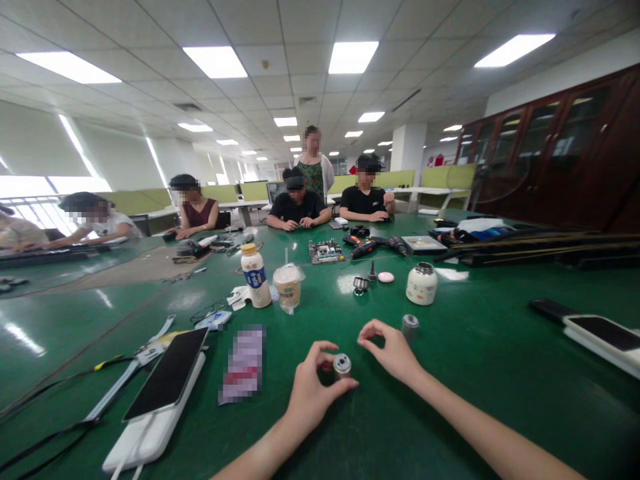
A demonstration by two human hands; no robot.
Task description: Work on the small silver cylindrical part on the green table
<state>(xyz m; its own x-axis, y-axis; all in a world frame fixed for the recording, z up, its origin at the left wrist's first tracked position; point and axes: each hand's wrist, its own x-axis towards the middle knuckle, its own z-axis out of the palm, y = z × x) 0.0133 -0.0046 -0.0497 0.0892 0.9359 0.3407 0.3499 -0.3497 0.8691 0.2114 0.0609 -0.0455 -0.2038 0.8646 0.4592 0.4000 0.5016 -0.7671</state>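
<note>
A small silvery metal cylinder with holes in its top stands upright on the green table. My left hand curls around it, thumb at the near side and fingers at the far left. To its right, my right hand hovers above the table with thumb and index finger pinched; whether anything tiny is between them I cannot make out. Just beyond that hand stands a second metal cylinder. Farther back are a cream jar without a lid, a pink round piece, a dark pointed part and metal ring-like parts.
A phone on a white power bank, a purple packet, a bottle and a lidded cup stand left. A circuit board and power drill lie farther back. Another phone lies right. Several people sit opposite.
</note>
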